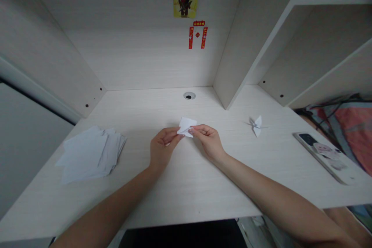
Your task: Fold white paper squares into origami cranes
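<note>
A small folded piece of white paper is held just above the middle of the pale wooden desk. My left hand pinches its lower left edge with fingers curled. My right hand pinches its right side between thumb and fingertips. Both hands meet at the paper, forearms reaching in from the near edge.
A loose stack of white paper sheets lies at the left. A finished folded paper crane stands to the right. A phone lies near the right edge. A cable hole is at the back; shelf panels rise on the right.
</note>
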`<move>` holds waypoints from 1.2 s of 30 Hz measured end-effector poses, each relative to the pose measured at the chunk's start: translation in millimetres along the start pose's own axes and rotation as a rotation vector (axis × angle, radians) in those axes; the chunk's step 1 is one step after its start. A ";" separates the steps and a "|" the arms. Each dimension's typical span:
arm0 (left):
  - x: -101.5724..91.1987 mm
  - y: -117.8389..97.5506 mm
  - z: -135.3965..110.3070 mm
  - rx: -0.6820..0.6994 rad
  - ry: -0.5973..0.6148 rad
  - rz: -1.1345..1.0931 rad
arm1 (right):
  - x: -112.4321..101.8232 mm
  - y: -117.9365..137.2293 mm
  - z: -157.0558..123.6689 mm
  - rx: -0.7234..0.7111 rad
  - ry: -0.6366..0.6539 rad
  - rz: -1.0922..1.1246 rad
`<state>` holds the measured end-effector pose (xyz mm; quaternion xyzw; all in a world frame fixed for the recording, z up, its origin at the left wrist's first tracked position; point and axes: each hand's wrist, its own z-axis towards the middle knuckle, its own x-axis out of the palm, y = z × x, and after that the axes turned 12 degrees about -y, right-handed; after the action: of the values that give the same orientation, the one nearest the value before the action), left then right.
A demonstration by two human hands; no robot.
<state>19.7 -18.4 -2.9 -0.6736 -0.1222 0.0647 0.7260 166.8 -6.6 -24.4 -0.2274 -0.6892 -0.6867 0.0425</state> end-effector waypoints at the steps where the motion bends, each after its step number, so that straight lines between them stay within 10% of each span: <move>1: -0.1 0.3 -0.1 0.003 0.000 0.003 | -0.2 0.4 0.4 0.000 -0.007 0.009; 36: 2.7 -0.2 -0.2 -0.057 -0.068 0.031 | 0.2 -2.3 -2.7 -0.011 -0.076 -0.016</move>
<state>22.4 -17.9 -2.5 -0.6932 -0.1380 0.0953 0.7010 165.1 -9.0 -26.3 -0.2477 -0.6884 -0.6817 0.0095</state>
